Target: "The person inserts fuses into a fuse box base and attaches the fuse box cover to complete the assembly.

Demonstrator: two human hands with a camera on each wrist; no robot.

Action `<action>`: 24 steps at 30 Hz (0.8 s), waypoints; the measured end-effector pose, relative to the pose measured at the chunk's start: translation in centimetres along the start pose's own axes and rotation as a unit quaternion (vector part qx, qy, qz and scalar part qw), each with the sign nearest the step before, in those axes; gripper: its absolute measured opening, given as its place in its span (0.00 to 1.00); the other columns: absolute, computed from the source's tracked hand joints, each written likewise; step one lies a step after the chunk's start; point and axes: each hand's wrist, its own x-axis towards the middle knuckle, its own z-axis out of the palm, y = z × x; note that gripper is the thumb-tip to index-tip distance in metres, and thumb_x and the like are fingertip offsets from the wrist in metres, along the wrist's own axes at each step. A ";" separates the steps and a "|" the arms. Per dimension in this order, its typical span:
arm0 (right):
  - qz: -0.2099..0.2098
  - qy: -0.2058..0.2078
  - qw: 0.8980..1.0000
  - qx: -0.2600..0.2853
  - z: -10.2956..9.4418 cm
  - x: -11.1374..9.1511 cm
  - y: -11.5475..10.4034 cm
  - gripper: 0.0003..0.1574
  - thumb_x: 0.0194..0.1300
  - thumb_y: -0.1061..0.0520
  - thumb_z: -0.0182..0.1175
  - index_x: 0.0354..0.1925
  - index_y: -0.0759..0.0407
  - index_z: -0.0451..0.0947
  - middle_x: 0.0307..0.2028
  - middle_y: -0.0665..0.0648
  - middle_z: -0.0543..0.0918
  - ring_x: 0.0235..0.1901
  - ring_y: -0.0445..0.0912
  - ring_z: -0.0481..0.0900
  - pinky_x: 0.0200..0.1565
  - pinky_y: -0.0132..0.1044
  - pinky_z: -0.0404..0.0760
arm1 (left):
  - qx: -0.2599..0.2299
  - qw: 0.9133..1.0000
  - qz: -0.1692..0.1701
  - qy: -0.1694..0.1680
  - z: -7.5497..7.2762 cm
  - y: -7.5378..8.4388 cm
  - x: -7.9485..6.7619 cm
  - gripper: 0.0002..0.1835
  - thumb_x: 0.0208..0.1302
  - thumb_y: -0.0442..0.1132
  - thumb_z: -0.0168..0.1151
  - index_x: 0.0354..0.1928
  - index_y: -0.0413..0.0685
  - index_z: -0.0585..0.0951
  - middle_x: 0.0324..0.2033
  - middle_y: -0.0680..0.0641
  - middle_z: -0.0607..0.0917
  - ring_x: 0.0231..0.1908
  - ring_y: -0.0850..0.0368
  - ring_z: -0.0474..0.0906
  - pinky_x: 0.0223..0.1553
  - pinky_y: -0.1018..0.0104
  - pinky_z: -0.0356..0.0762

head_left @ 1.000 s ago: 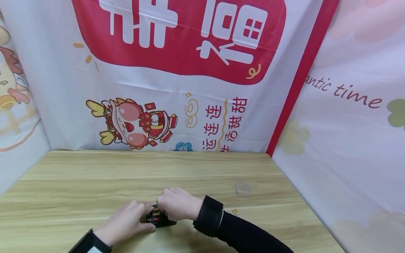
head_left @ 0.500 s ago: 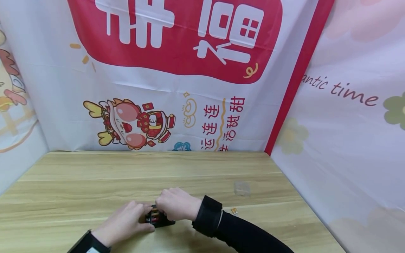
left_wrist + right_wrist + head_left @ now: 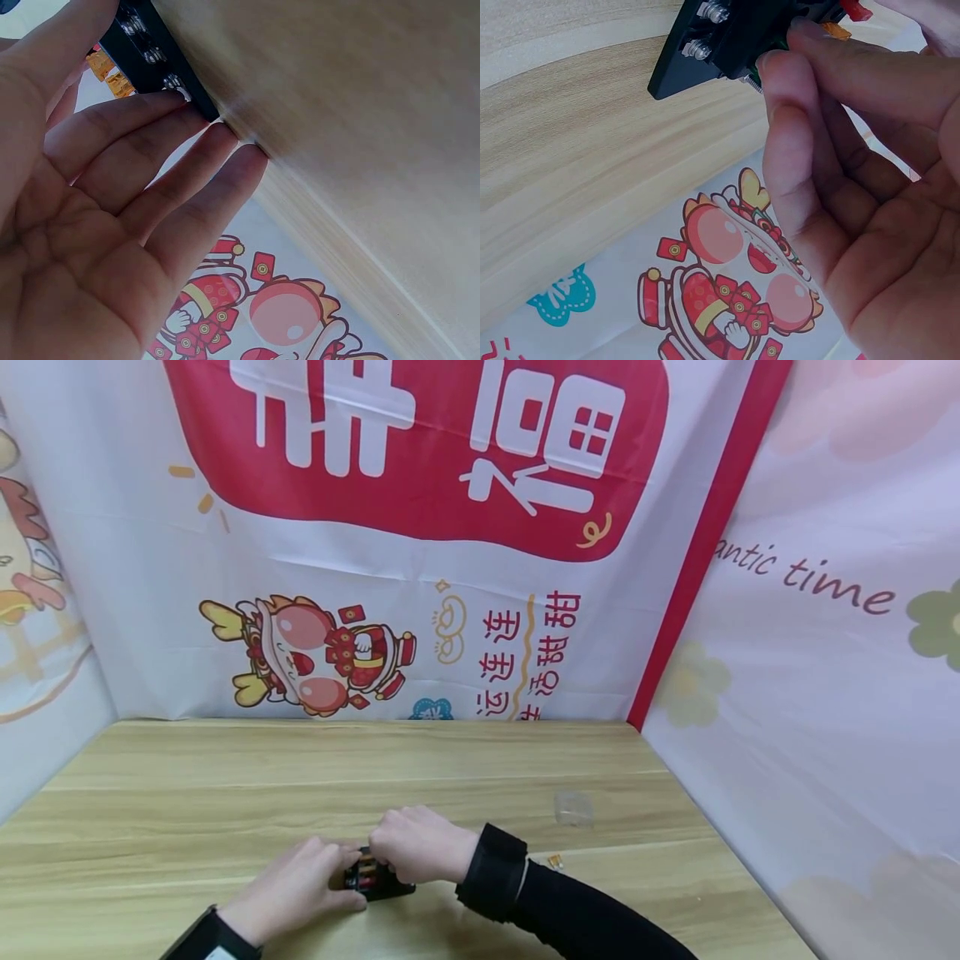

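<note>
A small black fuse block [image 3: 390,888] with metal screw terminals lies on the wooden table in front of the person. Orange fuses [image 3: 118,84] and a red fuse [image 3: 856,10] stand in it. My left hand [image 3: 300,885] grips the block's left end, thumb on the near side and fingers on the far side. Over its right part, my right hand [image 3: 420,845] pinches a small green fuse [image 3: 778,40] between thumb and forefinger, close against the block. Only a sliver of that fuse shows; how deep it sits is hidden by the fingertips.
Some small yellow fuses [image 3: 555,861] lie on the table [image 3: 225,777] just beyond the right sleeve [image 3: 592,910]. Farther back at the right is a clear plastic cover [image 3: 573,808]. Printed cloth walls [image 3: 360,552] border the table at the back and sides.
Both hands stay in place at the fuse block. The head view has shifted slightly; nothing else visibly differs.
</note>
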 end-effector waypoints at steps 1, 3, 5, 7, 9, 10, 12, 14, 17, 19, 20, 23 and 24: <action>0.000 0.000 1.000 0.003 0.0 0.0 0.0 0.13 0.55 0.61 0.73 0.24 0.49 0.79 0.20 0.40 0.72 0.20 0.33 0.68 0.21 0.25 0.65 | 0.000 1.000 0.000 -0.001 0.0 0.0 0.0 0.16 0.53 0.51 0.75 0.40 0.51 0.86 0.29 0.60 0.84 0.22 0.70 0.67 0.24 0.69 0.66; 0.001 0.000 1.000 0.007 0.1 -0.1 0.1 0.13 0.55 0.61 0.73 0.23 0.49 0.79 0.20 0.41 0.72 0.20 0.33 0.68 0.21 0.25 0.65 | 0.000 1.000 -0.001 -0.002 0.0 0.0 0.0 0.16 0.53 0.52 0.74 0.39 0.51 0.86 0.29 0.60 0.84 0.22 0.70 0.67 0.24 0.69 0.67; 0.002 -0.002 1.000 0.011 0.1 -0.1 0.1 0.14 0.55 0.62 0.73 0.22 0.49 0.78 0.20 0.41 0.72 0.19 0.33 0.68 0.21 0.25 0.65 | 0.000 1.000 0.001 0.001 0.0 0.0 0.1 0.16 0.53 0.52 0.75 0.39 0.51 0.86 0.29 0.59 0.84 0.22 0.69 0.67 0.24 0.69 0.67; 0.002 -0.004 1.000 0.015 0.0 -0.1 0.2 0.14 0.55 0.62 0.73 0.22 0.49 0.78 0.20 0.41 0.72 0.20 0.34 0.68 0.21 0.25 0.65 | 0.001 1.000 0.000 0.003 0.0 0.0 0.1 0.16 0.53 0.51 0.75 0.39 0.51 0.86 0.30 0.59 0.85 0.22 0.69 0.68 0.24 0.69 0.67; 0.001 -0.006 1.000 0.018 0.1 -0.2 0.3 0.14 0.55 0.62 0.72 0.21 0.49 0.78 0.21 0.41 0.72 0.20 0.34 0.68 0.21 0.26 0.65 | 0.000 1.000 -0.001 0.003 0.0 0.0 0.1 0.15 0.53 0.51 0.75 0.39 0.52 0.86 0.30 0.59 0.85 0.23 0.69 0.68 0.24 0.69 0.66; -0.001 -0.007 1.000 0.020 0.1 -0.2 0.4 0.14 0.55 0.62 0.72 0.22 0.49 0.78 0.21 0.41 0.72 0.20 0.34 0.68 0.21 0.25 0.66 | -0.002 1.000 -0.002 0.002 0.0 0.0 0.1 0.14 0.53 0.51 0.75 0.38 0.53 0.86 0.29 0.60 0.84 0.22 0.69 0.67 0.24 0.69 0.66; -0.004 -0.007 1.000 0.025 0.1 -0.3 0.5 0.12 0.54 0.63 0.72 0.23 0.49 0.80 0.23 0.41 0.74 0.21 0.33 0.69 0.22 0.25 0.67 | -0.006 1.000 -0.006 -0.001 0.0 0.0 0.0 0.13 0.53 0.51 0.75 0.37 0.54 0.86 0.27 0.63 0.82 0.22 0.69 0.67 0.23 0.69 0.66; -0.009 -0.008 0.999 0.038 0.1 -0.4 0.7 0.10 0.54 0.64 0.72 0.27 0.49 0.83 0.25 0.41 0.77 0.23 0.32 0.71 0.25 0.23 0.69 | -0.009 1.000 -0.007 -0.004 0.0 0.0 0.0 0.13 0.54 0.51 0.74 0.37 0.55 0.85 0.26 0.65 0.81 0.21 0.70 0.66 0.23 0.69 0.66; -0.018 -0.005 0.998 0.061 -0.2 -0.9 1.0 0.09 0.55 0.65 0.71 0.29 0.51 0.85 0.28 0.42 0.80 0.26 0.31 0.73 0.30 0.22 0.70 | -0.006 1.000 -0.005 -0.002 0.0 0.0 -0.1 0.13 0.53 0.52 0.74 0.37 0.56 0.85 0.25 0.66 0.79 0.21 0.70 0.66 0.23 0.69 0.66; -0.021 0.001 0.997 0.078 -0.6 -1.3 1.4 0.09 0.56 0.67 0.69 0.27 0.53 0.84 0.26 0.42 0.78 0.25 0.32 0.71 0.29 0.21 0.69 | -0.004 1.000 -0.008 -0.001 0.0 0.1 -0.1 0.14 0.53 0.52 0.74 0.38 0.55 0.86 0.27 0.65 0.81 0.22 0.69 0.67 0.24 0.69 0.66; -0.021 0.007 0.996 0.083 -0.7 -1.6 1.6 0.10 0.56 0.67 0.68 0.25 0.53 0.82 0.25 0.43 0.77 0.24 0.32 0.70 0.28 0.22 0.67 | -0.002 1.000 -0.011 -0.001 0.0 0.1 -0.1 0.15 0.52 0.52 0.75 0.39 0.54 0.87 0.29 0.64 0.83 0.22 0.69 0.68 0.25 0.68 0.67; -0.013 0.027 0.996 0.088 -1.2 -2.4 2.2 0.11 0.57 0.66 0.68 0.24 0.53 0.80 0.23 0.43 0.72 0.21 0.34 0.65 0.25 0.23 0.64 | 0.001 1.000 -0.019 0.000 0.0 0.2 0.0 0.17 0.52 0.52 0.75 0.40 0.52 0.87 0.33 0.60 0.86 0.24 0.68 0.70 0.27 0.68 0.69; -0.007 0.033 0.995 0.089 -1.2 -2.7 2.4 0.09 0.57 0.65 0.68 0.25 0.52 0.82 0.23 0.42 0.73 0.22 0.33 0.66 0.25 0.23 0.65 | 0.002 1.000 -0.020 0.000 0.0 0.2 0.0 0.17 0.51 0.52 0.75 0.39 0.51 0.87 0.33 0.59 0.86 0.25 0.68 0.71 0.28 0.68 0.70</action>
